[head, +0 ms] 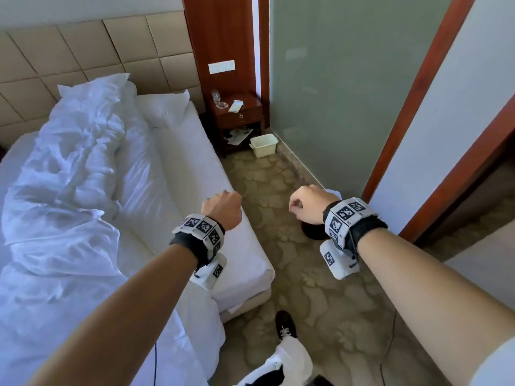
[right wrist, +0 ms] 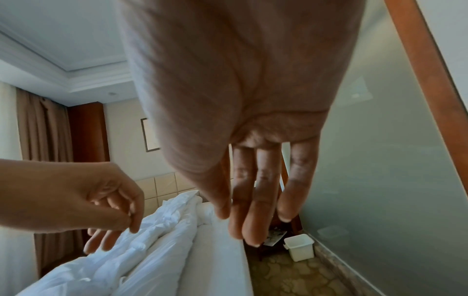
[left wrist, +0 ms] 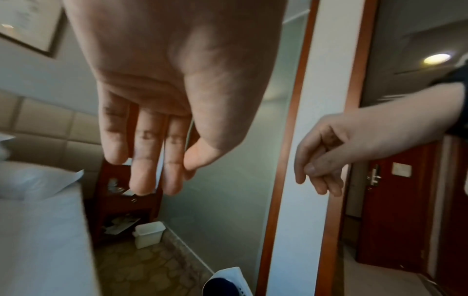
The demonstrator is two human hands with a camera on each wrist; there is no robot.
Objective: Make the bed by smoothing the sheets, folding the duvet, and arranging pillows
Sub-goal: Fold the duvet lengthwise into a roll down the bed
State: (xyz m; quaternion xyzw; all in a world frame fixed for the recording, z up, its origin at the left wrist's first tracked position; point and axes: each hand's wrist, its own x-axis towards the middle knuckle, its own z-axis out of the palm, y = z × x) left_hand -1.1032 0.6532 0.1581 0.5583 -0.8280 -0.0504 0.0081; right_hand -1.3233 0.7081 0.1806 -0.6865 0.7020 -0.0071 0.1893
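A crumpled white duvet lies bunched along the left and middle of the bed, from the headboard down toward me. Beside it the white sheet shows bare along the bed's right side. A white pillow rests at the head end, against the duvet. My left hand hovers above the bed's right edge, fingers hanging relaxed and holding nothing. My right hand hangs over the carpet, apart from the bed, also empty. In the wrist views the left hand's fingers and the right hand's fingers point loosely downward.
A padded beige headboard backs the bed. A wooden nightstand with small items stands at the bed's far right, a white bin beside it. A frosted glass wall and wooden door frame bound the carpeted aisle. My shoe stands near the bed corner.
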